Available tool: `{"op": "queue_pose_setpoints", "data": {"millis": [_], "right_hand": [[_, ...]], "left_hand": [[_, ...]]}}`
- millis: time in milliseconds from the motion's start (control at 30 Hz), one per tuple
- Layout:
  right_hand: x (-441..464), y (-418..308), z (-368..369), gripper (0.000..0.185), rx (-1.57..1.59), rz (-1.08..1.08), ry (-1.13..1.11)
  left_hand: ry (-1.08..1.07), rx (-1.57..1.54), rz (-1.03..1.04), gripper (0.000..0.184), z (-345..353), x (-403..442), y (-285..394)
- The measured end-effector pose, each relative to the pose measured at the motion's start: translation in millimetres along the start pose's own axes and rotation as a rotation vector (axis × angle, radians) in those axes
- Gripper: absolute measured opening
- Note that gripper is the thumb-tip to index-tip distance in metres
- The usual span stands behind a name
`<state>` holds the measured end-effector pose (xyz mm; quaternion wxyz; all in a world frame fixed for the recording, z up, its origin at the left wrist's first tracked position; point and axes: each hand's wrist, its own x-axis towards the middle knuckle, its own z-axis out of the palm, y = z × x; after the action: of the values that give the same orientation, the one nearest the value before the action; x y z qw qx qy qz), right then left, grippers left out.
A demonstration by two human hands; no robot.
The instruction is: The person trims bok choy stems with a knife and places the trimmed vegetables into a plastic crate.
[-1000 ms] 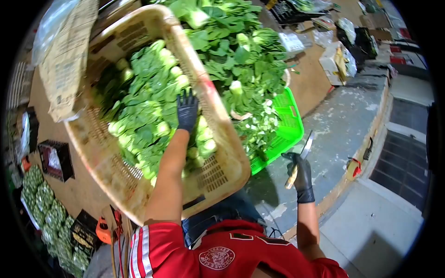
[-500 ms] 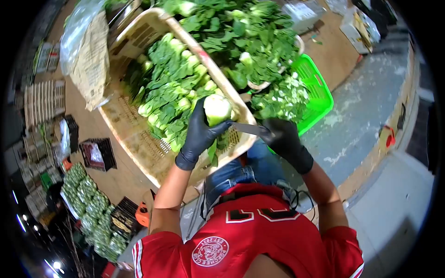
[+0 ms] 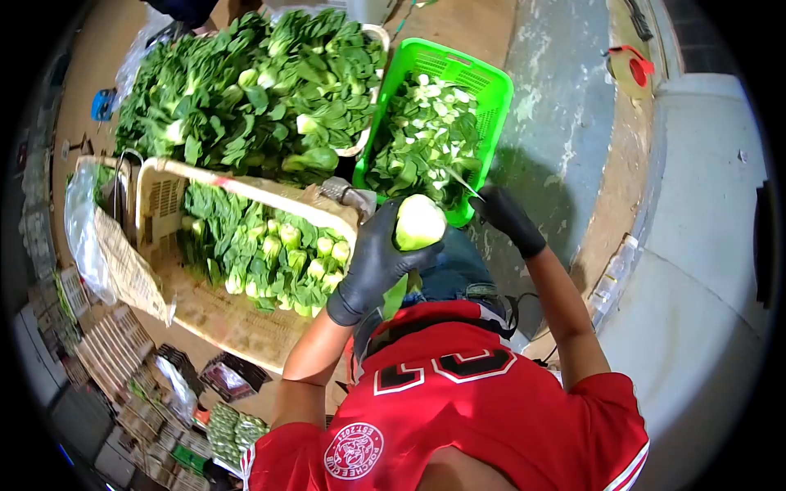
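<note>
My left hand (image 3: 372, 266), in a black glove, is closed around a bok choy (image 3: 420, 223) with its pale cut base facing up. Below the glove a green leaf hangs down. A knife (image 3: 463, 182) is gripped in my gloved right hand (image 3: 508, 221), its narrow blade pointing over the near edge of the green basket (image 3: 498, 102). Inside that basket lie loose leaves and pale trimmed pieces (image 3: 430, 135). To the left of my left hand, a tan plastic crate (image 3: 246, 331) holds rows of bok choy (image 3: 282, 254).
Beyond the tan crate stands a heaped container of leafy bok choy (image 3: 254, 98). Plastic and brown paper (image 3: 123, 262) hang over the crate's left end. A red tape dispenser (image 3: 634, 67) sits on the ledge at right. Bagged greens (image 3: 233, 430) are at lower left.
The view has swung right, bringing the green basket in front of me. My right hand has drawn the knife away from the bok choy toward that basket. The left hand still holds the bok choy.
</note>
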<state>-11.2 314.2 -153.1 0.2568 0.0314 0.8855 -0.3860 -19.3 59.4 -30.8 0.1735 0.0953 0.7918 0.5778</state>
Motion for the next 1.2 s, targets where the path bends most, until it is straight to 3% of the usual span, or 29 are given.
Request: {"op": "queue_pose_setpoints", "data": {"millis": [67,167,200,233,267,300,333,367,467,533,700,800,833,900,933,967,1000,1033,1067,1100,1133,1167,1200], "right_hand": [[-28.4,-19.0,-22.0,0.016,0.111,0.198,0.035],[-49.1,-56.2,-24.8,0.028,0.647,-0.164,0.209],[-48.5,-62.1,-28.9,0.051,0.527,-0.274,0.134],[-41.0,-66.7,-27.9,0.054,0.405,-0.380,0.195],[-40.1,-73.4,-37.7,0.055,0.311,-0.240,0.140],[-38.5,-82.0,-48.3,0.055,0.216,-0.103,0.082],[-31.7,-80.3,-47.8,0.057,0.323,-0.438,0.212],[-26.5,-79.7,-48.4,0.060,0.420,-0.424,0.180],[-15.3,-66.3,-43.0,0.066,0.268,-0.551,0.200],[-12.3,-75.3,-42.6,0.065,0.342,-0.466,0.141],[2.2,-81.2,-52.5,0.055,0.388,-0.413,-0.034],[9.0,-70.2,-64.8,0.058,0.292,-0.380,-0.175],[12.6,-60.3,-65.7,0.058,0.462,-0.352,-0.236],[18.6,-46.5,-63.2,0.058,0.801,-0.288,-0.359],[13.8,-47.0,-62.8,0.065,0.877,-0.247,-0.394],[8.0,-48.5,-62.9,0.062,1.086,-0.271,-0.424],[10.2,-39.2,-59.6,0.060,1.261,-0.173,-0.420],[14.1,-21.0,-48.3,0.056,1.227,-0.178,-0.387],[17.9,-3.3,-37.2,0.051,1.193,-0.182,-0.354],[21.6,14.2,-26.2,0.047,1.158,-0.186,-0.321],[0.7,-31.6,-49.8,0.044,0.880,-0.156,-0.236],[-0.4,-43.5,-49.8,0.040,1.140,-0.027,-0.252],[-1.6,-55.5,-49.9,0.037,1.404,0.108,-0.237]], "left_hand": [[-0.011,-0.017,-0.008,0.062,17.0,10.9,1.2],[-0.133,-0.159,-0.044,0.062,35.4,31.3,-12.6],[-0.162,-0.235,-0.028,0.060,43.6,35.1,-17.9],[-0.188,-0.310,-0.015,0.059,48.6,36.5,-19.9],[-0.247,-0.369,-0.025,0.054,46.8,37.7,-18.3],[-0.219,-0.241,0.071,0.052,48.0,41.4,-23.5],[-0.217,-0.196,0.067,0.051,47.0,42.7,-26.3],[-0.213,-0.151,0.062,0.050,45.5,43.1,-27.3],[0.029,0.073,0.037,0.057,42.0,48.2,-21.5],[0.098,0.001,0.064,0.053,37.5,53.7,-20.7],[-0.100,-0.029,-0.085,0.040,14.0,58.4,-25.5],[-0.176,0.024,-0.040,0.040,6.8,66.6,-30.1],[-0.148,-0.108,-0.047,0.036,8.8,71.9,-39.8],[-0.260,-0.647,-0.258,0.030,0.7,80.0,-38.4],[-0.294,-0.731,-0.302,0.026,-0.5,84.1,-40.4],[-0.187,-0.602,-0.287,0.034,4.9,89.9,-45.1],[-0.163,-0.358,-0.091,0.039,9.6,92.2,-48.0],[-0.134,-0.114,0.101,0.043,13.3,94.0,-50.6],[-0.209,-0.153,0.087,0.054,15.1,94.9,-52.8],[-0.256,-0.355,-0.056,0.055,18.5,91.3,-37.1],[-0.294,-0.464,-0.120,0.054,25.4,89.6,-34.3],[-0.330,-0.573,-0.186,0.053,31.8,87.3,-31.3],[-0.247,-0.433,-0.131,0.049,33.3,83.8,-15.2]]}}
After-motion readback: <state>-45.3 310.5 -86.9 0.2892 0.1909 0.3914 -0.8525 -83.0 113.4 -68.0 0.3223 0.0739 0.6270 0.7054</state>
